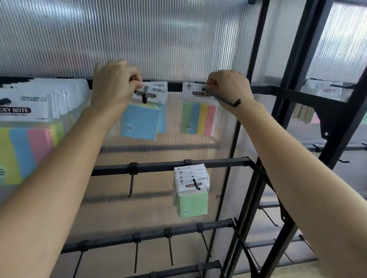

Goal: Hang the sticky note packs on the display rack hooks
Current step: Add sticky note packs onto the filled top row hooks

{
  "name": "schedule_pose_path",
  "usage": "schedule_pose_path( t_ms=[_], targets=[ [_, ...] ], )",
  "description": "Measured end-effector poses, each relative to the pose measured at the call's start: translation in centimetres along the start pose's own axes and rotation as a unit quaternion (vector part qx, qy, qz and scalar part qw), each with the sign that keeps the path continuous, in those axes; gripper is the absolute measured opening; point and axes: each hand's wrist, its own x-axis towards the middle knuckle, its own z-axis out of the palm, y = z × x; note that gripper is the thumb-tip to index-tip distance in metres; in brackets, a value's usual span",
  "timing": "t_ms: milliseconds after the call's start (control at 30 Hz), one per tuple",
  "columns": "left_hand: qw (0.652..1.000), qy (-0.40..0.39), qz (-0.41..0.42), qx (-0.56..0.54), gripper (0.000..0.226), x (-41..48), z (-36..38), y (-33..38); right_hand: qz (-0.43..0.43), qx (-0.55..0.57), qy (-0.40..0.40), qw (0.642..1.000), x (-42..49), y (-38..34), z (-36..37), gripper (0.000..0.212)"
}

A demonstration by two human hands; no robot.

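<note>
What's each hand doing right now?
Left hand: pinching the blue pack.
Right hand: pinching the striped pack.

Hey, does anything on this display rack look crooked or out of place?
The blue sticky note pack under the left hand hangs askew on its hook, its lower edge sloping down to the right. The striped pack held by the right hand leans slightly too. Nothing looks damaged or dropped.
</note>
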Motion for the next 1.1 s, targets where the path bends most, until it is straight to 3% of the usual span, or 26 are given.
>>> schedule_pose_path(
  t_ms=[233, 733, 933, 1100],
  targets=[
    [1.0, -0.004, 0.008, 0.0, 0.018, -1.1, -0.6, 0.7, -0.019, 0.007, 0.009, 1.0, -1.0, 0.1, -0.8, 0.022],
    [0.987, -0.005, -0.038, -0.154, 0.015, -4.2, -4.4, 2.9, -0.002, 0.027, 0.022, 0.999, -5.3, -1.0, -4.7, 0.014],
    [0.987, 0.008, -0.045, -0.155, 0.012, -5.4, -5.8, 3.9, 0.011, 0.05, 0.036, 0.998, -7.2, -1.4, -6.5, 0.029],
    [0.988, 0.012, -0.055, -0.147, 0.013, -6.0, -7.3, 5.0, 0.005, 0.062, 0.036, 0.997, -8.3, -1.3, -7.7, 0.022]
  ],
)
